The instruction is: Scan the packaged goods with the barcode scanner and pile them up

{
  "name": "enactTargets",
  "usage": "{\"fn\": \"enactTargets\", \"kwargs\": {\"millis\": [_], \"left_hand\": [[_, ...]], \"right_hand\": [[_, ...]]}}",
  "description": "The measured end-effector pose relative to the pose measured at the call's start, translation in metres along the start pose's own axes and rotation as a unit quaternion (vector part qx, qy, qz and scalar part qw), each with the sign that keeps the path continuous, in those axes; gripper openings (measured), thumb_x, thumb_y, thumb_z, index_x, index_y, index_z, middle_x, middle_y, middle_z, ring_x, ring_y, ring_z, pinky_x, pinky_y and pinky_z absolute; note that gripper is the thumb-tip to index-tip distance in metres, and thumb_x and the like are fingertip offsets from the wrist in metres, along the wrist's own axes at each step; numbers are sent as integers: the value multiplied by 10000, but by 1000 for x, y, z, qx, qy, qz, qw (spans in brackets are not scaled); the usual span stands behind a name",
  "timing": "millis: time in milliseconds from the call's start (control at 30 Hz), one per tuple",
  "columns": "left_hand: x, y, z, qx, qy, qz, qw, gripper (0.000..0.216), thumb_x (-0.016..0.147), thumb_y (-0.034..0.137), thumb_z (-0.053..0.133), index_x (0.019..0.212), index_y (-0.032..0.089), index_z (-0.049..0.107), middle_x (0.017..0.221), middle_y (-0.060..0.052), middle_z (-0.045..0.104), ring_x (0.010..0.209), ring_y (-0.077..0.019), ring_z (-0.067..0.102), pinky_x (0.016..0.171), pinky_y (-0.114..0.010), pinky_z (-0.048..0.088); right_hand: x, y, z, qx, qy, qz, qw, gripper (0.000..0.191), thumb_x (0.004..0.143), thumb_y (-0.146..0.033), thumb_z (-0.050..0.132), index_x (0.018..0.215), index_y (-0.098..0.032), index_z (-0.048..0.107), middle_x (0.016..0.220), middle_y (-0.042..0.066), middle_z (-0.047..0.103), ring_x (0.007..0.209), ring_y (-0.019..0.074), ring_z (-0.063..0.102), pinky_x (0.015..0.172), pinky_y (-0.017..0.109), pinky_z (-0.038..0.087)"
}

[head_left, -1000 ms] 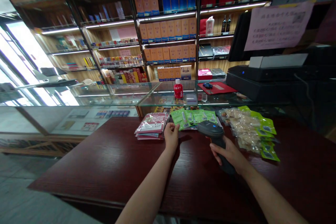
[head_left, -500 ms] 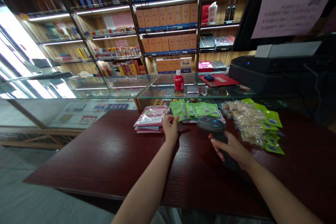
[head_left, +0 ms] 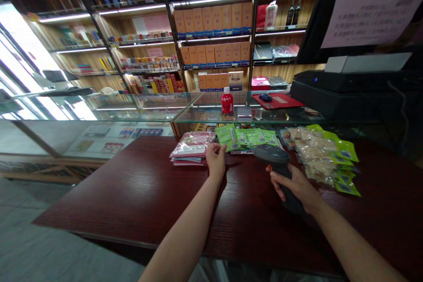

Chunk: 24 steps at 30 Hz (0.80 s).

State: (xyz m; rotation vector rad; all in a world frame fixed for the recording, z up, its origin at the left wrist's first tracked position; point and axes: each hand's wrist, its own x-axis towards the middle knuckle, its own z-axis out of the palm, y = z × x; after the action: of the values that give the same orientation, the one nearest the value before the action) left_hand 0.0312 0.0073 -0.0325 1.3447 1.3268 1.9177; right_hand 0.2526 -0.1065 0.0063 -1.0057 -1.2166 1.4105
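Observation:
My right hand (head_left: 295,186) is wrapped round the grip of a dark barcode scanner (head_left: 272,157), whose head points toward a row of green packets (head_left: 251,137) at the far edge of the dark red counter (head_left: 132,198). My left hand (head_left: 216,159) pinches the near corner of the leftmost green packet (head_left: 227,135) and tilts it up. A stack of pink-and-clear packets (head_left: 191,150) lies just left of that hand.
A heap of clear snack bags with green headers (head_left: 322,155) lies at the right. Behind the counter runs a glass display case (head_left: 211,116) with a red bottle (head_left: 227,102) and a red mouse mat (head_left: 277,101) on it. A black cash register (head_left: 346,88) stands at the right, goods shelves behind.
The scanner's blue light seen half a second ago is off. My right hand and scanner have shifted slightly right; my left hand keeps hold of the green packet.

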Motion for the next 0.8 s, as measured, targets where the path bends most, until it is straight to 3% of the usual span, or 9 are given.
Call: {"fn": "enactTargets", "kwargs": {"millis": [567, 800], "left_hand": [[-10, 14, -4, 4, -11, 25, 1000, 162, 766, 288, 637, 718, 194, 515, 653, 27, 528, 607, -111, 494, 601, -227, 389], [4, 29, -9, 2, 32, 33, 999, 103, 805, 269, 580, 767, 200, 513, 693, 7, 585, 660, -134, 569, 647, -243, 427]], "right_hand": [[12, 6, -18, 87, 57, 14, 994, 397, 686, -422, 791, 926, -185, 581, 541, -62, 540, 381, 84, 462, 348, 201, 364], [17, 16, -19, 80, 65, 13, 995, 428, 648, -445, 800, 906, -189, 574, 519, -61, 543, 366, 88, 452, 333, 200, 358]]}}
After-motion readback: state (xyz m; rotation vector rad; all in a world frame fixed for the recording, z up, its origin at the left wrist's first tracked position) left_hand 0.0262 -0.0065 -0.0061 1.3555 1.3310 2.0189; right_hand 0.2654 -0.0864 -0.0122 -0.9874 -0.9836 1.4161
